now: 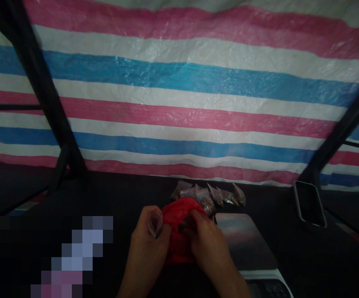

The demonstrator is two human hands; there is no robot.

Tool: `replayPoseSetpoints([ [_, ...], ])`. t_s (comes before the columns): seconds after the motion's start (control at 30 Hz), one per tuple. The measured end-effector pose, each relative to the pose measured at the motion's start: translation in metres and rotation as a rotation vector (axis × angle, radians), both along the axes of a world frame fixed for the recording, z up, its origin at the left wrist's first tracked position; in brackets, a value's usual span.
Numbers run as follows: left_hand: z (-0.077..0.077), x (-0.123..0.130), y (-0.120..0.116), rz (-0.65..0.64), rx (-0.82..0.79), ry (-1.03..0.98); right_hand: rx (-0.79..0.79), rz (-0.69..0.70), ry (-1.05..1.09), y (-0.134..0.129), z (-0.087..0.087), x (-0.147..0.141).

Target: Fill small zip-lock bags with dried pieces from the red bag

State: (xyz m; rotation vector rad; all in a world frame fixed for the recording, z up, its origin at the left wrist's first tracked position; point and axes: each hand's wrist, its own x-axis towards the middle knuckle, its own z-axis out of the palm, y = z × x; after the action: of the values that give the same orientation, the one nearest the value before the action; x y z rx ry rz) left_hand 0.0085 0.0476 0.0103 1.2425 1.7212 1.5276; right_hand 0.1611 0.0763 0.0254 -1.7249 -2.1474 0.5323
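My left hand (150, 236) is closed round a small clear plastic bag (155, 223), whose mouth stands open toward me. Just right of it lies a red plastic bag (182, 205), its top spread apart. My right hand (207, 238) reaches into this red bag with thumb and fingers curled together. Something dark shows at those fingertips, too dim to name. Behind the red bag, several small filled zip bags (206, 198) lie in a loose row. A kitchen scale (244, 240) with a metal plate sits to the right of my right hand.
A phone (310, 205) lies at the right on the black table (120, 194). Black metal posts (46, 99) rise on both sides, before a striped plastic sheet (182, 78). A blurred-out patch (77, 252) covers the lower left.
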Motion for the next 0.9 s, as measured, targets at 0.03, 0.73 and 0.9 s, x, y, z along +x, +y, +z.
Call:
replayPoseSetpoints([
  [0.03, -0.002, -0.001, 0.001, 0.018, -0.018, 0.023, -0.005, 0.001, 0.026, 0.001, 0.0, 0.001],
  [0.73, -0.001, -0.01, -0.007, 0.086, -0.057, 0.361, 0.015, 0.041, 0.219, 0.002, 0.015, 0.02],
  [0.9, -0.004, -0.003, -0.005, -0.073, 0.024, 0.198, 0.013, 0.039, 0.142, 0.003, 0.008, 0.018],
])
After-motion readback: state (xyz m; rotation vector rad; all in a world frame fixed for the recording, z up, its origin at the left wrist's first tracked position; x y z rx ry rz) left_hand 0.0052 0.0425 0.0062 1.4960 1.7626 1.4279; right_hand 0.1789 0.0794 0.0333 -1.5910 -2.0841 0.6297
